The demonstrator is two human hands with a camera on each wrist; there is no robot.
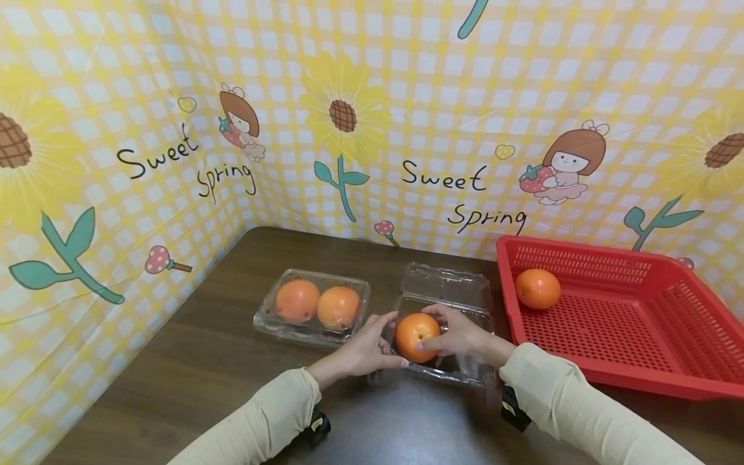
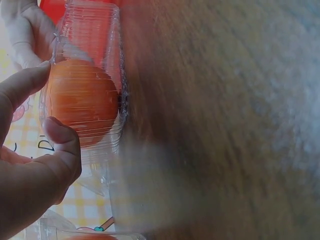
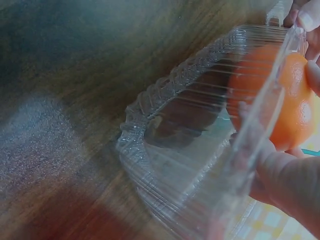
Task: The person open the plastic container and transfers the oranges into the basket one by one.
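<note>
An orange (image 1: 416, 330) sits in the left part of an open clear plastic clamshell container (image 1: 453, 376), whose lid (image 1: 445, 285) lies folded back. My right hand (image 1: 467, 334) holds the orange from its right side, with thumb and fingers around it. At the container's left front corner, my left hand (image 1: 361, 349) grips the rim. The left wrist view shows its thumb and a finger on the rim, with the orange (image 2: 82, 105) behind the ribbed wall. Through the container wall (image 3: 185, 115) in the right wrist view, the right part holds no fruit.
To the left stands a closed clear clamshell (image 1: 273, 328) with two oranges inside. A red plastic basket (image 1: 587, 250) on the right holds one orange (image 1: 538, 289) in its left back corner. Checked cloth (image 1: 360, 39) hangs behind and left of the brown table (image 1: 192, 387).
</note>
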